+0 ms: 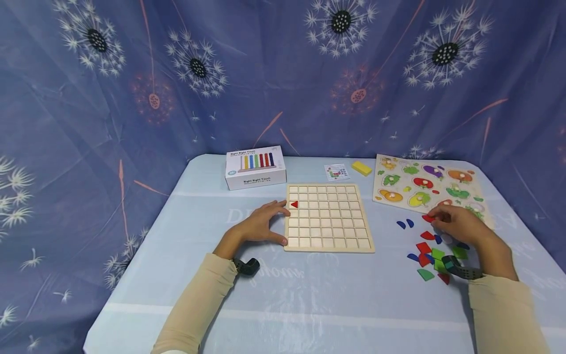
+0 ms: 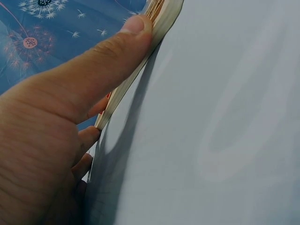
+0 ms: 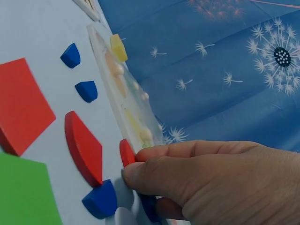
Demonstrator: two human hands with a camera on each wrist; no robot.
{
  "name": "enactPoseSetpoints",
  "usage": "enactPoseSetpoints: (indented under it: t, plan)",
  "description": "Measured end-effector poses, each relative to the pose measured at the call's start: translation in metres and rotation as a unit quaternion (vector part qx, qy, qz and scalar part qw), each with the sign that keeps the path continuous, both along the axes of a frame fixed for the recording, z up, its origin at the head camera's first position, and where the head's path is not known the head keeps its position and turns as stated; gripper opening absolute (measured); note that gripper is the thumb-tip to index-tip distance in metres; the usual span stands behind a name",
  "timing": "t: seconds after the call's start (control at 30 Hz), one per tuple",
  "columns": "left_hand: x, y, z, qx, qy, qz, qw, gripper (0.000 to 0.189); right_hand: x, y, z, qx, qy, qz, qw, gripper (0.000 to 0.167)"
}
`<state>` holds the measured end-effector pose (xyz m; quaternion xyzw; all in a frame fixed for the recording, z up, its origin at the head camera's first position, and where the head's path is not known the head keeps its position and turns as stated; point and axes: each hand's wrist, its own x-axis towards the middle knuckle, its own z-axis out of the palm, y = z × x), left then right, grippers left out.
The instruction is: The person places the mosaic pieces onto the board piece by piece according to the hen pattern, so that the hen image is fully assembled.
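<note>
A square wooden grid board (image 1: 329,250) lies flat on the table with a red triangle (image 1: 295,204) in a cell of its left column. My left hand (image 1: 261,223) rests at the board's left side, thumb and fingers spread and touching its edge; the left wrist view shows the thumb against the board's rim (image 2: 166,23). On the right, my right hand (image 1: 460,223) pinches a flat red piece (image 3: 125,152) with a rounded edge between thumb and index finger. Its full shape is hidden by the fingers. Loose red pieces (image 3: 84,147) and blue pieces (image 3: 101,199) lie beside that hand.
Several green pieces (image 1: 426,274) and blue half-discs (image 1: 401,224) lie scattered at the right. Behind them is a vegetable peg puzzle (image 1: 378,187). A white box (image 1: 256,182), a small pattern card (image 1: 336,172) and a yellow block (image 1: 361,168) stand along the back.
</note>
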<state>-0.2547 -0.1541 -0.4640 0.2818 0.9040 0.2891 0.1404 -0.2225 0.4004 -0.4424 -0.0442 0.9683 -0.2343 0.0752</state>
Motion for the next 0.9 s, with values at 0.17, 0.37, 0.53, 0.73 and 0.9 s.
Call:
enactPoseSetpoints:
  t: [0.17, 0.37, 0.53, 0.73, 0.9]
  plan:
    - [0.001, 0.001, 0.001, 0.005, -0.005, 0.000, 1.0000, 0.079, 0.001, -0.001, -0.002, -0.002, 0.005, -0.010, 0.9999, 0.026]
    - [0.003, 0.000, 0.003, 0.002, -0.013, 0.008, 0.9999, 0.080, -0.001, -0.001, -0.003, 0.000, 0.010, -0.003, 0.9999, 0.033]
    - [0.002, 0.000, 0.005, 0.000, -0.009, 0.002, 1.0000, 0.081, -0.001, -0.003, -0.002, 0.002, 0.017, -0.005, 0.9998, 0.027]
    - [0.001, 0.000, 0.006, 0.002, -0.002, -0.006, 1.0000, 0.080, -0.001, -0.010, 0.002, 0.006, 0.016, 0.002, 0.9999, 0.024]
    - [0.001, -0.001, 0.006, 0.000, -0.011, -0.007, 0.9999, 0.081, 0.000, -0.009, 0.000, 0.004, 0.006, 0.018, 0.9998, 0.033]
